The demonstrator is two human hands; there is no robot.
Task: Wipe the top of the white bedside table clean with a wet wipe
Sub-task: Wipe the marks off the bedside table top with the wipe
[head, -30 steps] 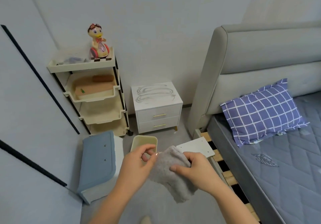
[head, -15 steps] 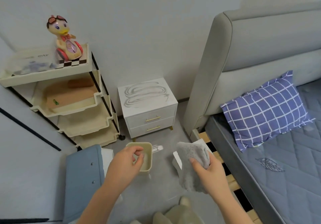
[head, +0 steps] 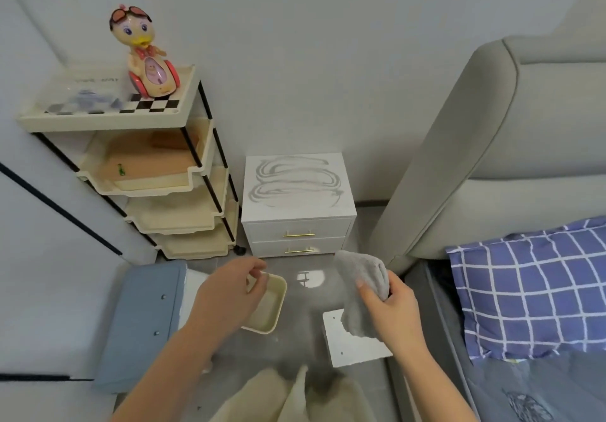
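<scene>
The right hand clenches its fingers on a grey fluffy wiping cloth below the smeared white two-drawer bedside table, while the left hand hovers, loosely curled and empty, over a cream plastic bin.

The left hand is covering the near-left part of a cream tub on the floor, so what the tub holds cannot be told. The grey cloth is hanging over the far corner of a white board and is hiding the fingers of the right hand that are wrapping it. Both forearms are running off the bottom edge. The checked pillow and the bed's headboard are being cut off at the right edge. Items under clear plastic on the cart's top shelf are too blurred to identify.
</scene>
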